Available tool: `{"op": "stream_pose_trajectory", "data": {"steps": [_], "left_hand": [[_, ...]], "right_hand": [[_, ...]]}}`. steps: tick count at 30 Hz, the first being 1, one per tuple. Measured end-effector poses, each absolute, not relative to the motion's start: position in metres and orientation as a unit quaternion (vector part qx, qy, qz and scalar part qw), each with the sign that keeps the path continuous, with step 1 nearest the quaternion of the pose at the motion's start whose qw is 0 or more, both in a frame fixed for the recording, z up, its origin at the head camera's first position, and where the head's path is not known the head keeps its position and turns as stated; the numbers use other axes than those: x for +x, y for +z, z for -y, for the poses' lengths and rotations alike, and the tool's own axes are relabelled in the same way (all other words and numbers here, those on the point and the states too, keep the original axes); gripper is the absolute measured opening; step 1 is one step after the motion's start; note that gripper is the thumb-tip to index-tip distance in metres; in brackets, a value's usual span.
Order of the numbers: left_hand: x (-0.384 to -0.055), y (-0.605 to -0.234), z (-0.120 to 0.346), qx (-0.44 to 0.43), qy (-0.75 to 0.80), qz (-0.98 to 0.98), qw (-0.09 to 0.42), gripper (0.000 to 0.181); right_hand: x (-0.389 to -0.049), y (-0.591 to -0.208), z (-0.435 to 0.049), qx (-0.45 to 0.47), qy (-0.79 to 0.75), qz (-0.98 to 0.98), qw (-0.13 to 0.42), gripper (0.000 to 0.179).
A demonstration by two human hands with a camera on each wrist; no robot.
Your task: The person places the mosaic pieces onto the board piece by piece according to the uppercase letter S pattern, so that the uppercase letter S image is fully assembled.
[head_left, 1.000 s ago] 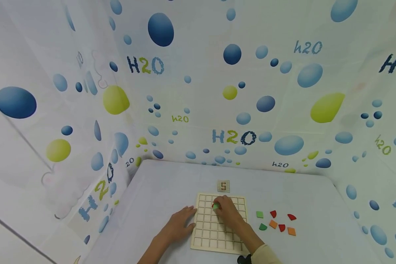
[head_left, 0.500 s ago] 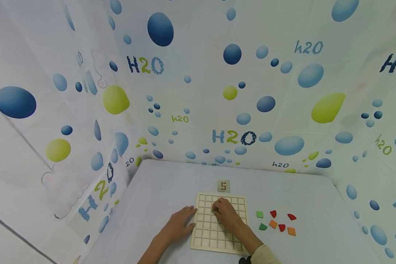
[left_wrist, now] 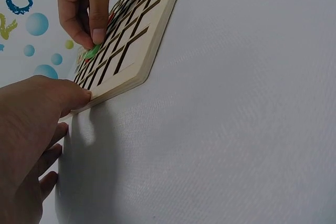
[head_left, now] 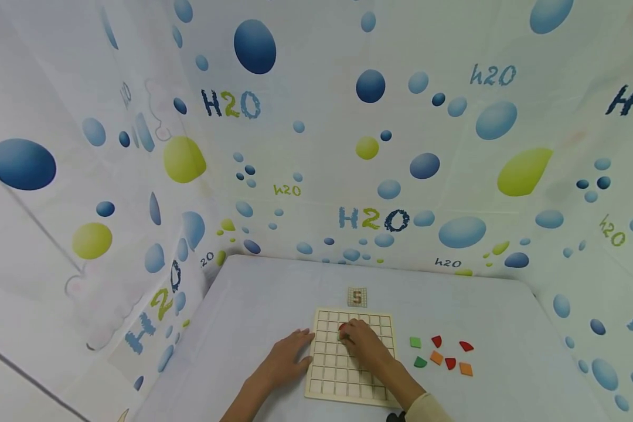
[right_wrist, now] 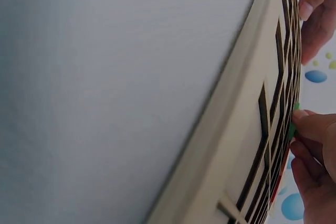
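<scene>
Compared with half a second ago, the right hand (head_left: 366, 346) has shifted slightly toward the near right of the wooden grid board (head_left: 334, 375), and a red piece (head_left: 342, 327) that the fingers covered then now shows just beyond the fingertips. The left hand (head_left: 287, 358) has stayed in place, as have the loose pieces.

The right hand is over the board's far half, its thumb and fingertips closed in a pinch on a small green piece (left_wrist: 93, 52), whose full shape the fingers hide. The left hand is spread, holding nothing in its grasp; its fingers and thumb touch the board's left edge.

The board is pale, square-cornered and flat, divided into rows of square cells by grooves. The red piece is within its far half, left of centre.

To the right of the board lie a light green square (head_left: 415, 342), a dark green quarter-circle (head_left: 420, 362), three red wedges (head_left: 451, 364) and two orange squares (head_left: 436, 357). Just beyond its far edge is a small card (head_left: 357, 297) marked with an S or 5. Under the board spreads a white tablecloth (head_left: 274, 293); behind, a curtain (head_left: 327, 152) printed with bubbles and "H2O".
</scene>
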State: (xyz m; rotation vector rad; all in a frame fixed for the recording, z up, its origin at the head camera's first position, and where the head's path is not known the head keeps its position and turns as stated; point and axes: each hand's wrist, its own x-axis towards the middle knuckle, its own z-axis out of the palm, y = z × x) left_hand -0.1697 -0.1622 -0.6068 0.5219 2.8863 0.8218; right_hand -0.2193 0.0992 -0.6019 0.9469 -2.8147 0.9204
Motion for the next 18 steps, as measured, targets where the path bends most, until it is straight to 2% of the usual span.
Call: {"op": "stream_pose_trajectory", "data": {"steps": [8,18], "left_hand": [[-0.1689,-0.6059,0.1619,0.167,0.265,-0.948,0.047,0.057],[-0.1689,-0.6049,0.1633,0.176,0.266,-0.947,0.045,0.057]], "right_hand": [[-0.2163,-0.6021,-0.1006,0.319,0.283,0.904,0.038,0.012],[-0.216,-0.6028,-0.0987,0.309,0.285,0.907,0.027,0.013]]}}
